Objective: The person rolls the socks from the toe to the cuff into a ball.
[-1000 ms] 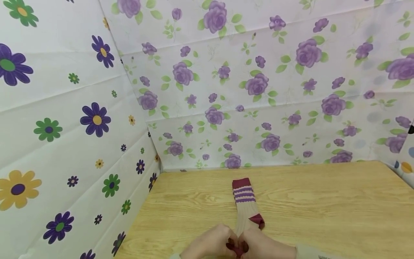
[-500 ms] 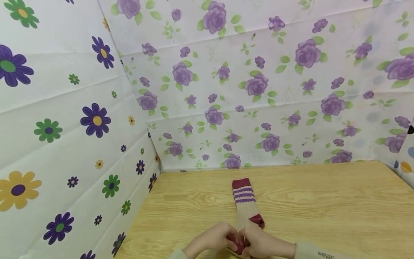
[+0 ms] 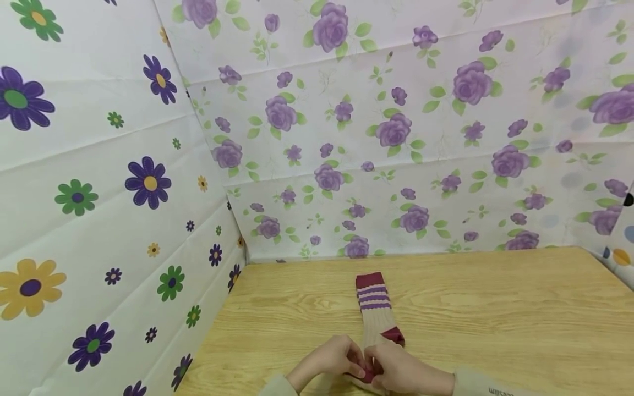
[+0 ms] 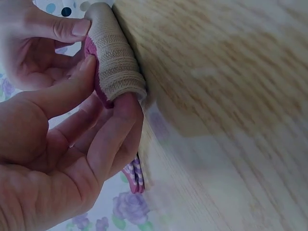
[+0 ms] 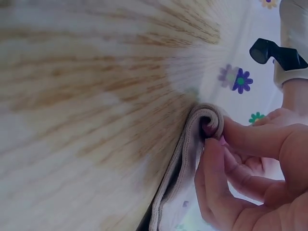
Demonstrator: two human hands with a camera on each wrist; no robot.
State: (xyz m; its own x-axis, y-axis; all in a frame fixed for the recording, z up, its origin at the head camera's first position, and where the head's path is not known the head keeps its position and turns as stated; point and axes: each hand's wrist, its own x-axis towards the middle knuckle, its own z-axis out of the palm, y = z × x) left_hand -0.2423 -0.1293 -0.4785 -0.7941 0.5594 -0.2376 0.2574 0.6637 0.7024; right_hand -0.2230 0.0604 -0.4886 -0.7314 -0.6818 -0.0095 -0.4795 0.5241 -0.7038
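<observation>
A beige ribbed sock point(image 3: 377, 319) with a maroon cuff, maroon heel and purple stripes lies lengthwise on the table, cuff pointing away. Its near end is curled into a roll point(image 4: 113, 57), with maroon fabric inside the coil. My left hand point(image 3: 337, 356) pinches one end of this roll, thumb on the maroon part and fingers at the beige side. At the other end, my right hand point(image 3: 400, 369) pinches the roll between thumb and fingers. In the right wrist view, the coil point(image 5: 210, 120) shows from its end, and the layered flat part of the sock runs along the tabletop.
The wood-grain table point(image 3: 495, 308) extends to both sides of the sock. Behind it hangs a white sheet with purple roses point(image 3: 396, 129); a flower-printed sheet point(image 3: 114, 220) closes off the left. A black device point(image 5: 279, 55) sits by the left sleeve.
The bunched maroon toe has been turned over into a roll, and beige fabric now shows at its near side. Both hands stay close together; the left fingers have shifted slightly. The cuff end has not moved.
</observation>
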